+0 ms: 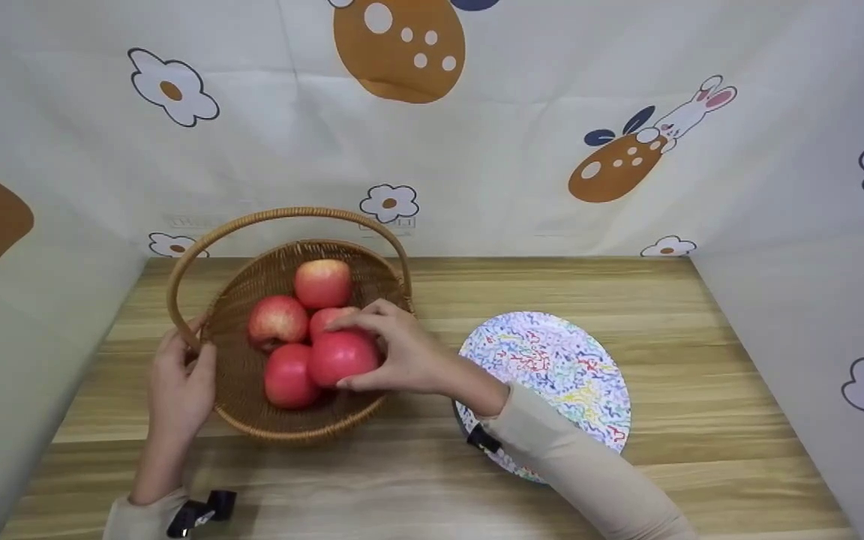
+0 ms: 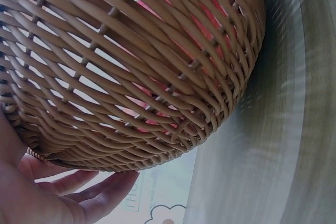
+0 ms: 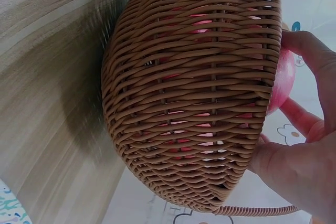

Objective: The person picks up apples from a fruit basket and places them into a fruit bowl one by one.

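A brown wicker basket [image 1: 304, 433] with a tall arched handle stands on the left of the table, several red apples [image 1: 278, 321] inside it. My left hand [image 1: 183, 382] grips the basket's left rim near the foot of the handle; in the left wrist view its fingers [image 2: 105, 195] lie against the woven side. Over the basket's right part, my right hand [image 1: 406, 352] holds a red apple [image 1: 343, 360] between thumb and fingers, above the other apples. That apple [image 3: 283, 82] shows past the rim in the right wrist view.
Right of the basket, a round plate [image 1: 544, 352] with a multicoloured squiggle pattern lies on the wooden table [image 1: 694, 390], partly under my right forearm. Pale printed cloth walls [image 1: 507, 150] enclose the table at the back and sides.
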`<state>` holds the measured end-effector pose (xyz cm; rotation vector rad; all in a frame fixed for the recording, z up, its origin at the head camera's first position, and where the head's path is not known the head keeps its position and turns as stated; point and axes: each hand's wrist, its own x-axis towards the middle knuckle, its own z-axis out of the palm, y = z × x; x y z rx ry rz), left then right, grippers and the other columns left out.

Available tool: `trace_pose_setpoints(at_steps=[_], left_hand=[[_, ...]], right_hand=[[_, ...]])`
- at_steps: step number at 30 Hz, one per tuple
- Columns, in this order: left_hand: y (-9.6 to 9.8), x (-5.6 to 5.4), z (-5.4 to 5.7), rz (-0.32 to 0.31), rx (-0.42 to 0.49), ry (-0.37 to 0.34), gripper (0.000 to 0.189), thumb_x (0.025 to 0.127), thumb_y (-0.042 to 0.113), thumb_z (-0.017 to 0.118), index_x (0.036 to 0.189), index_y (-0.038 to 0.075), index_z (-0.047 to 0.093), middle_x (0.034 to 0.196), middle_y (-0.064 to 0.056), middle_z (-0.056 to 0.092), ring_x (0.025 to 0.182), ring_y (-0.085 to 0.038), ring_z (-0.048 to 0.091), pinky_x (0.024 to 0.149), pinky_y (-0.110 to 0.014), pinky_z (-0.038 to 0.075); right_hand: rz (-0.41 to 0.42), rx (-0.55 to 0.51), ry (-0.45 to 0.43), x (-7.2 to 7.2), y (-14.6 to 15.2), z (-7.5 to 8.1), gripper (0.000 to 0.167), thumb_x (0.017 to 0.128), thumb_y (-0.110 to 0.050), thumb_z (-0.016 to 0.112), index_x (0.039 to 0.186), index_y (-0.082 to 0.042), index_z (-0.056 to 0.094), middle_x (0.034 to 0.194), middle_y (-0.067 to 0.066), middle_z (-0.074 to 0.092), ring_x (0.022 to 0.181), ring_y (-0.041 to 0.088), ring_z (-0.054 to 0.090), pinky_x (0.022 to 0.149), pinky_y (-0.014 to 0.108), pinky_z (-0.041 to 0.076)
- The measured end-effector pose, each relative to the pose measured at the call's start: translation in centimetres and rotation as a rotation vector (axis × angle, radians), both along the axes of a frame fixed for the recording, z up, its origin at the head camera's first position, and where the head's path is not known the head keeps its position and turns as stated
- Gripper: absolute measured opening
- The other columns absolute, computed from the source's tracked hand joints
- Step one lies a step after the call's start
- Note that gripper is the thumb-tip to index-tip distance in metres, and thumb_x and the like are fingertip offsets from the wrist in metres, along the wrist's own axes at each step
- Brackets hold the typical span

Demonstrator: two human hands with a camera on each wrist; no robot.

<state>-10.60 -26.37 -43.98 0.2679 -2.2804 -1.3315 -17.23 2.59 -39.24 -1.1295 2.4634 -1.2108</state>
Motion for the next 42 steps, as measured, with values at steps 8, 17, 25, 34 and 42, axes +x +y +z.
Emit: trace_pose_setpoints(at_steps=[8, 17, 25, 34, 42], left_hand=[[0.0, 0.0, 0.1, -0.006, 0.012, -0.009, 0.044, 0.1, -0.002, 0.046, 0.141, -0.015, 0.057, 0.133, -0.033, 0.059, 0.117, -0.047, 0.059, 0.079, -0.001, 0.039], [-0.1, -0.1, -0.1, 0.011, -0.012, -0.018, 0.043, 0.101, -0.001, 0.048, 0.14, -0.012, 0.06, 0.133, -0.029, 0.062, 0.107, -0.024, 0.062, 0.08, -0.003, 0.041], [-0.1, -0.1, -0.1, 0.019, -0.028, 0.02, 0.041, 0.099, -0.002, 0.049, 0.136, -0.013, 0.063, 0.128, -0.03, 0.064, 0.094, 0.012, 0.051, 0.081, -0.002, 0.042], [0.0, -0.1, -0.2, 0.023, -0.032, 0.02, 0.041, 0.099, -0.002, 0.05, 0.136, -0.013, 0.063, 0.128, -0.03, 0.065, 0.098, 0.008, 0.052, 0.082, -0.002, 0.042], [0.0, 0.0, -0.1, 0.023, -0.024, -0.006, 0.041, 0.1, 0.0, 0.049, 0.137, -0.011, 0.063, 0.129, -0.028, 0.063, 0.101, -0.007, 0.056, 0.081, -0.003, 0.042]], right_hand=[[0.0, -0.043, 0.002, 0.2, 0.3, 0.0, 0.065, 0.078, -0.019, 0.093, 0.139, -0.019, 0.07, 0.124, 0.01, 0.059, 0.112, 0.019, 0.054, 0.097, 0.035, 0.053], [-0.012, -0.055, -0.018, 0.9, 0.5, 0.3, 0.063, 0.079, -0.019, 0.093, 0.138, -0.018, 0.071, 0.126, 0.011, 0.059, 0.113, 0.019, 0.055, 0.094, 0.029, 0.053], [-0.019, -0.075, -0.017, 1.3, 0.7, 0.2, 0.064, 0.078, -0.021, 0.094, 0.138, -0.021, 0.071, 0.124, 0.008, 0.06, 0.112, 0.018, 0.056, 0.094, 0.029, 0.054], [-0.015, -0.125, -0.012, 1.9, 1.0, 0.2, 0.065, 0.078, -0.019, 0.093, 0.139, -0.017, 0.07, 0.125, 0.009, 0.06, 0.113, 0.018, 0.055, 0.091, 0.027, 0.056], [-0.033, -0.174, -0.05, 2.1, 1.4, 0.4, 0.063, 0.079, -0.021, 0.093, 0.138, -0.016, 0.07, 0.124, 0.009, 0.058, 0.11, 0.017, 0.056, 0.086, 0.026, 0.058]])
